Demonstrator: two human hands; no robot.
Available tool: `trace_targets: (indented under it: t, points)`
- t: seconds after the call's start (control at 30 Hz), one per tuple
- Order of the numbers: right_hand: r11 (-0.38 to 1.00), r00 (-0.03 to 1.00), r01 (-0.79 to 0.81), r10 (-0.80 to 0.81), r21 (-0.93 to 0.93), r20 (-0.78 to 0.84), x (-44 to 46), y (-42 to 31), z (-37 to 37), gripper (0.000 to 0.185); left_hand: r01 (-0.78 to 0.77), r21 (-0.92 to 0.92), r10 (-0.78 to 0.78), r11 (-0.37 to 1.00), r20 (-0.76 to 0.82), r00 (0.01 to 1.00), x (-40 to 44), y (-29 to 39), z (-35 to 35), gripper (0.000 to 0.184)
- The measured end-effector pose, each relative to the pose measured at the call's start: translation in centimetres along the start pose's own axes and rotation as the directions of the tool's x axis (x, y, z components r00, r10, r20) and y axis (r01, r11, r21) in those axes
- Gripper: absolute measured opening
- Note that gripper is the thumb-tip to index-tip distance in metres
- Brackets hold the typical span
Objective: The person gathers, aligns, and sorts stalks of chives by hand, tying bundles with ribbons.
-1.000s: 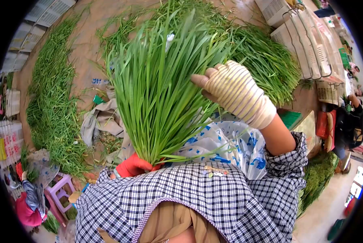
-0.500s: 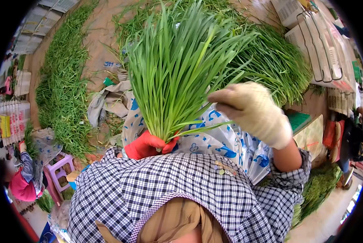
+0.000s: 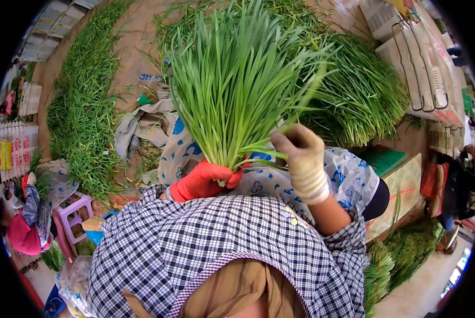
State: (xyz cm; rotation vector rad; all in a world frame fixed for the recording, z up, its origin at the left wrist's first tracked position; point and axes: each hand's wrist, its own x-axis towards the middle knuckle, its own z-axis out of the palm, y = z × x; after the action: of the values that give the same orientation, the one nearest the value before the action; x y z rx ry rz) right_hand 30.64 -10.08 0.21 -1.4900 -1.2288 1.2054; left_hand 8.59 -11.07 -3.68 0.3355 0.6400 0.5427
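Note:
My left hand (image 3: 204, 180), in a red glove, is wrapped round the base of a bunch of garlic chives (image 3: 232, 100). Its green leaves fan out upward, away from my body, and a few bend off to the right near the base. Just right of the bunch is my right hand (image 3: 301, 156), in an off-white knitted glove with darkened fingertips. Its thumb and fingers are pinched together on a pale yellow-green chive leaf (image 3: 313, 90), which is blurred by motion. Under the hands, a plastic sheet with blue patterns (image 3: 343, 164) covers my lap.
A thick heap of chives (image 3: 359, 95) lies at the right, and a long row of loose greens (image 3: 84, 111) at the left. White plastic crates (image 3: 420, 63) stand at the far right. A purple stool (image 3: 74, 216) and another person (image 3: 25, 230) are at the left.
My right hand has moved left and down, closer to the base of the bunch, and now pinches a pale leaf. My left hand keeps its grip, shifted slightly right.

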Motion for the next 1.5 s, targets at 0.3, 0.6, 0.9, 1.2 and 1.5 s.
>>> trace_targets:
  t: [0.3, 0.6, 0.9, 1.2, 1.5]
  points:
    - [0.845, 0.813, 0.518, -0.534, 0.132, 0.231, -3.2, -3.0, -2.7, 0.030, -0.017, -0.036, 0.015, 0.999, -0.064, 0.998, 2.2, -0.6, 1.2, 0.043]
    - [0.519, 0.755, 0.016, -0.567, -0.855, -0.330, 14.4, -10.5, -11.2, 0.071, 0.050, 0.135, -0.038, 0.990, -0.089, 0.995, -0.1, -0.3, -1.1, 0.044]
    - [-0.180, 0.263, 0.901, -0.498, -0.395, 0.826, 2.1, -0.9, 6.5, 0.076, 0.383, 0.229, -0.348, 0.895, -0.180, 0.920, -2.3, 3.5, 1.0, 0.038]
    - [-0.055, 0.200, 0.957, -0.586, -0.284, 0.786, 3.2, 2.4, 8.7, 0.048, 0.446, 0.476, -0.367, 0.758, -0.254, 0.895, -3.9, 3.8, -0.7, 0.044]
    - [0.554, 0.821, 0.543, -0.509, -0.631, 0.260, 14.2, -5.3, 0.5, 0.028, 0.368, 0.325, -0.351, 0.871, -0.111, 0.930, -4.7, 3.3, -4.3, 0.035]
